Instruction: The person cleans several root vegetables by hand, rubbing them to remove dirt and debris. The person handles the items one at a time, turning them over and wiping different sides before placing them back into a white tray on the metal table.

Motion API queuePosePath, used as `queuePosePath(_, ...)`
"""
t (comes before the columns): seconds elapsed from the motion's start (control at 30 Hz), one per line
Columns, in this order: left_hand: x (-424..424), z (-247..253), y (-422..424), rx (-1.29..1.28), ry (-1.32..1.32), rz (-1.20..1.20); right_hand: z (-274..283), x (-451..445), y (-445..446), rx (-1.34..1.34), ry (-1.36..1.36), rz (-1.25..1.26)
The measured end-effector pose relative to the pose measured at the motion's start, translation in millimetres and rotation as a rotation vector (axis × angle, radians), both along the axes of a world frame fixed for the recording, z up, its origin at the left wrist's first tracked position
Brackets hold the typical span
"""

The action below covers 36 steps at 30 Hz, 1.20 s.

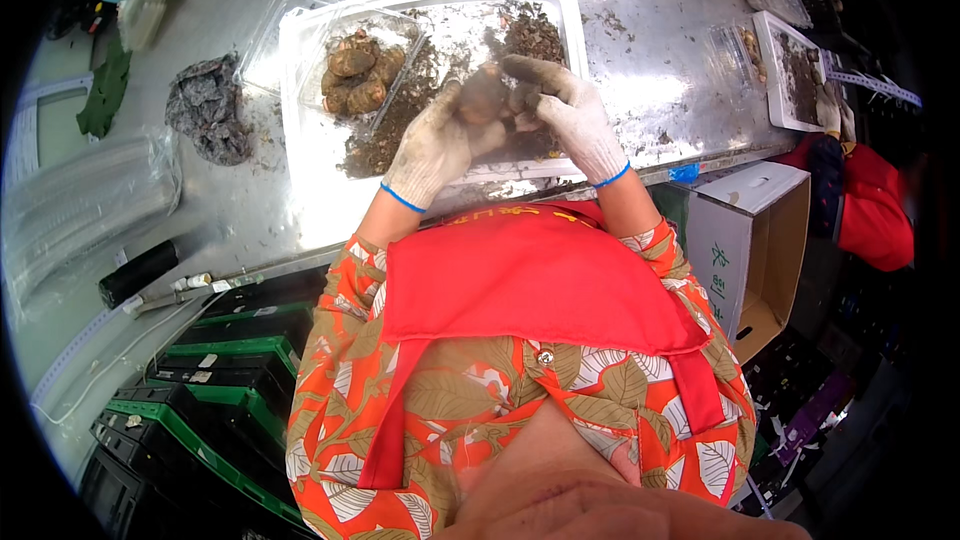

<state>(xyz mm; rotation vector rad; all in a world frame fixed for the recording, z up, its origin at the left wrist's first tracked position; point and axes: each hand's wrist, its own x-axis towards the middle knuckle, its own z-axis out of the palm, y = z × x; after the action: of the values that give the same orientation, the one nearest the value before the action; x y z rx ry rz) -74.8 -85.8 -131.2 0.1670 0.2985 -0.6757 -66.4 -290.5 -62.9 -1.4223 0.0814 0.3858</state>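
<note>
Over a white plastic tray, both hands wear soiled white knit gloves with blue cuffs. My left hand grips a brown, rounded corm that looks like taro, slightly blurred. From the other side, my right hand has its dirt-darkened fingers against the same corm; a smaller lump by these fingertips is too blurred to tell apart from the glove. Several ringed corms sit in a clear plastic clamshell box at the tray's left. Dark soil and husk scraps litter the tray.
A crumpled grey cloth lies on the metal table left of the tray. Black and green crates stand below. At right are a cardboard box and another gloved person at a second white tray.
</note>
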Motion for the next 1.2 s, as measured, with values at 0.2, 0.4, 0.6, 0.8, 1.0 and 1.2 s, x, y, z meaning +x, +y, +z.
queuePosePath(0.2,1.2,18.3,-1.3,0.387,-0.22,-0.043,8.2,-0.1,0.8,-0.051,0.104,-0.005)
queuePosePath(0.4,2.3,31.7,-8.4,0.848,-0.581,-0.002,0.7,-6.0,4.8,-0.006,0.201,-0.033)
queuePosePath(0.6,-4.7,45.1,-17.0,1.493,-1.023,0.08,3.2,-5.0,10.7,0.029,0.231,-0.09)
queuePosePath(0.8,-10.0,44.4,-21.1,1.729,-1.304,0.268,-7.9,-5.9,4.3,0.179,0.295,-0.12)
queuePosePath(1.0,-10.2,45.1,-15.5,1.517,-1.039,-0.02,2.4,-4.7,7.8,-0.181,0.215,-0.117)
queuePosePath(1.2,-0.8,46.4,-8.8,1.254,-0.706,-0.105,1.3,-7.4,13.1,-0.077,0.106,-0.193)
